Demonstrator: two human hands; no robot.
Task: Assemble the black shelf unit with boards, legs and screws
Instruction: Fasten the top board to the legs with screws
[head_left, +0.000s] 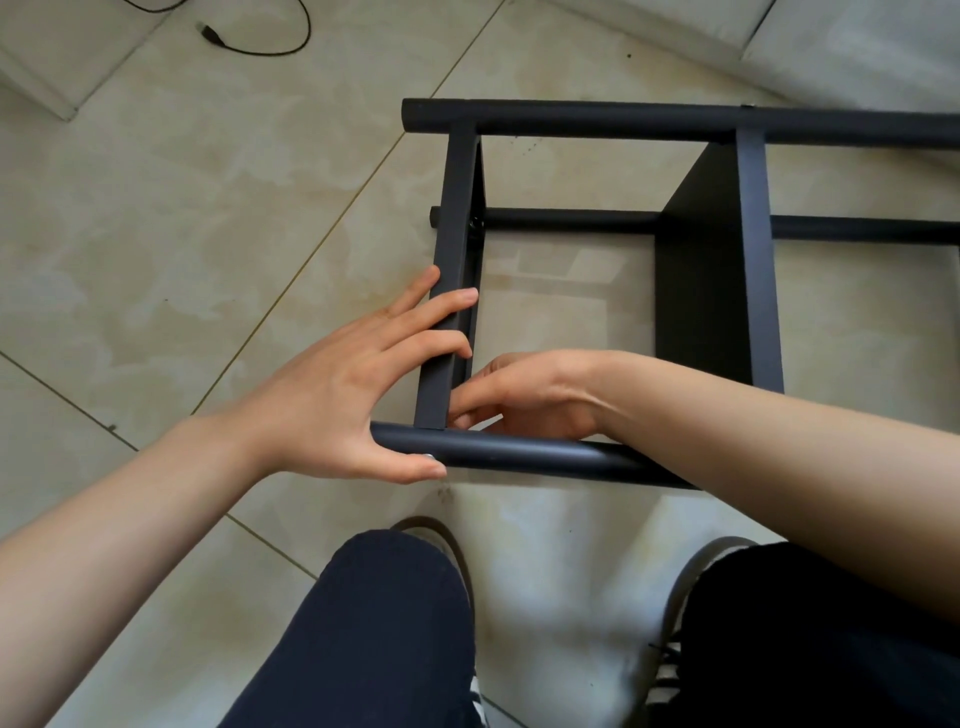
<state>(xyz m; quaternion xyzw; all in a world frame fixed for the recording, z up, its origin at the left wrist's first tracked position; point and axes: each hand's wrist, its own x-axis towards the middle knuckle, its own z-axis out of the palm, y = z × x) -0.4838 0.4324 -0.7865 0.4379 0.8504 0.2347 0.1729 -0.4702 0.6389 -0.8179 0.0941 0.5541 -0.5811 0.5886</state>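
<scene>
The black shelf unit lies on its side on the tiled floor, its round legs running left to right. My left hand rests on the end board, fingers spread over its edge and thumb pressed on the near leg beside a small silver screw head. Inside the frame, my right hand has its fingertips pinched together at the inner corner where that board meets the near leg. What the fingertips hold is hidden. A second board stands further right.
A black cable with a plug lies on the floor at the upper left. A light sofa cushion fills the upper right. My knees and shoes are at the bottom of the view, close to the near leg.
</scene>
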